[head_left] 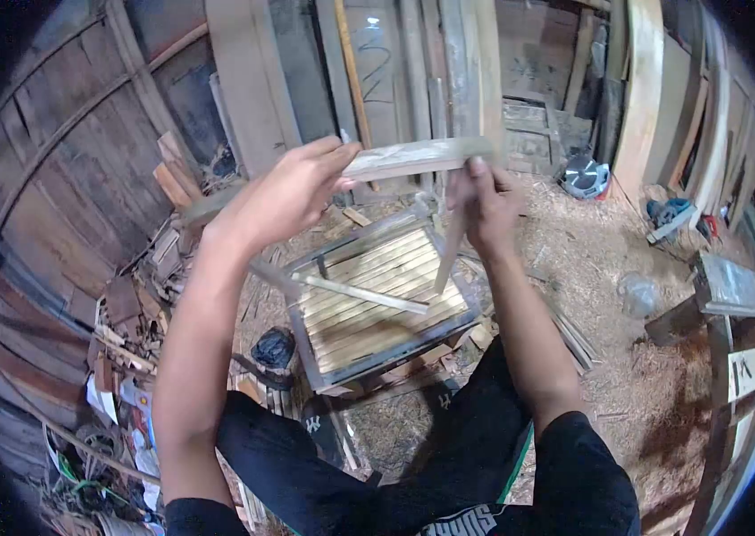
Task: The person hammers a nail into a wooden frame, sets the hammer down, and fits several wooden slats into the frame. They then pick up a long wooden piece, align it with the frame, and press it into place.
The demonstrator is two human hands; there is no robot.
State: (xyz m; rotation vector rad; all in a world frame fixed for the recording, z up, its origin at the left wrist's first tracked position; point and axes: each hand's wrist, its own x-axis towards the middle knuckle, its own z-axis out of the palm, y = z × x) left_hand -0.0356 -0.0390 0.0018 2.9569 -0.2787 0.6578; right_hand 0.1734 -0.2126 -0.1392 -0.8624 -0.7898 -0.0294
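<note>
A pale wooden strip [413,159] is raised before me at about chest height. My left hand [293,192] grips it near the middle, and a thin white-tipped thing, perhaps a pencil, pokes up by the fingers. The strip's blurred left part [209,207] passes behind my left wrist. My right hand [489,205] is closed at its right end, thumb up against it. From that hand hangs a flat narrow bar [452,252], possibly a square's blade; motion blur hides its kind. Below lies a slatted wooden panel [369,335] in a dark frame, with a loose stick [364,293] on it.
A black plastic bag [273,348] lies left of the panel. A circular saw [586,177] and a blue power tool [666,213] sit on the shavings-covered floor at right. Boards [637,89] lean on the back wall. A wooden bench [735,286] stands right; scrap wood lies left.
</note>
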